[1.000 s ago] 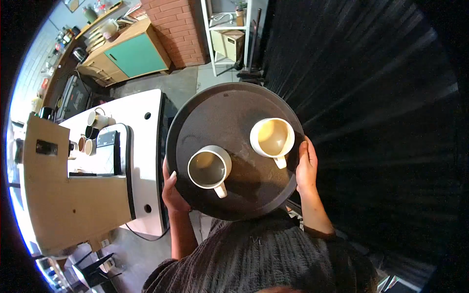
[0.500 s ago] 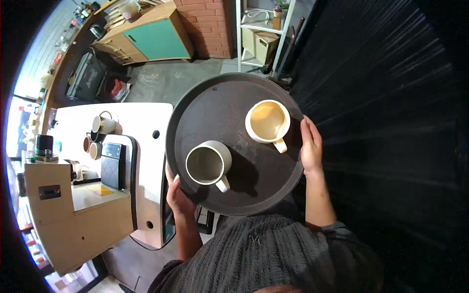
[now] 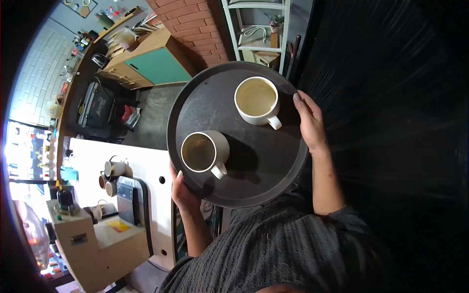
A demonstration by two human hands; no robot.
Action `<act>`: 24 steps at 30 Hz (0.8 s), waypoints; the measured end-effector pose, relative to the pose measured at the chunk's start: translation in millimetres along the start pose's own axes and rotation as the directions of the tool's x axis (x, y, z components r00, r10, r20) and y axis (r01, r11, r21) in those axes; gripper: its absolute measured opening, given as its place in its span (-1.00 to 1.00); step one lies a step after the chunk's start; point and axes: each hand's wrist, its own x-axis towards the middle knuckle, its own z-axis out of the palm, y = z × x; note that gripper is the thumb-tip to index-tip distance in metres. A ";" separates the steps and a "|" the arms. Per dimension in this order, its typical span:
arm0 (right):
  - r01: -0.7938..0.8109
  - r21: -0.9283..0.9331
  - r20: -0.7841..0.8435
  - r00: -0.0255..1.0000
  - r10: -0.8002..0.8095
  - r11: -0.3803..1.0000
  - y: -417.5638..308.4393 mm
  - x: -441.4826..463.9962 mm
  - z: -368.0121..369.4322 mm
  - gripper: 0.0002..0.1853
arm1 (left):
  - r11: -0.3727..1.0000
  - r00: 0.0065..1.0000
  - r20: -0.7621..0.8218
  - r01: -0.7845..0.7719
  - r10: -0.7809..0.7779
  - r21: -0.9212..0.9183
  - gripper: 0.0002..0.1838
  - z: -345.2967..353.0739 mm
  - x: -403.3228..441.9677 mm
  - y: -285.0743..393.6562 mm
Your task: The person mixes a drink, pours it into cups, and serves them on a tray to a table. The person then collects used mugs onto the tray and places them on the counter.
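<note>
Both of my hands carry a round dark serving tray (image 3: 273, 161) in front of my body. My left hand (image 3: 184, 191) grips its lower left rim, thumb on top and the other fingers mostly hidden underneath. On the right rim, my right hand (image 3: 311, 123) is closed with the thumb over the edge. Two pale mugs stand upright on the tray. One mug (image 3: 223, 149) is at the left, near my left hand, with some dark shade inside. The other mug (image 3: 271, 105) stands at the upper right, close to my right hand, its inside light-coloured.
Left of the tray is a white table (image 3: 146, 161) with several cups, a black scale-like device (image 3: 128, 202) and a cream-coloured machine (image 3: 80, 244). Farther off are a wooden cabinet with a green door (image 3: 159, 67), a brick pillar (image 3: 188, 24) and a white shelf rack (image 3: 259, 48). A dark surface borders the right.
The tray and both hands sit slightly higher in view. The table and machine have shifted down and right in the picture, and more of the far wall shows. Both mugs stay on the tray.
</note>
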 end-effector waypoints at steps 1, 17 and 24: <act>0.009 0.004 -0.005 1.000 -0.009 1.000 3.1 14.2 -2.7 -0.67 | 1.000 1.000 0.005 0.004 -0.004 0.005 -0.23 7.1 15.0 -3.8; -0.017 0.008 0.049 0.999 0.016 1.000 17.8 206.8 44.2 -0.60 | 0.994 0.997 -0.030 0.061 -0.064 -0.086 -0.07 51.3 239.1 -7.3; 0.015 -0.015 0.192 0.981 -0.012 1.000 33.9 278.6 69.1 -0.60 | 0.998 0.997 -0.081 -0.019 0.014 -0.056 -0.20 57.9 281.0 -0.4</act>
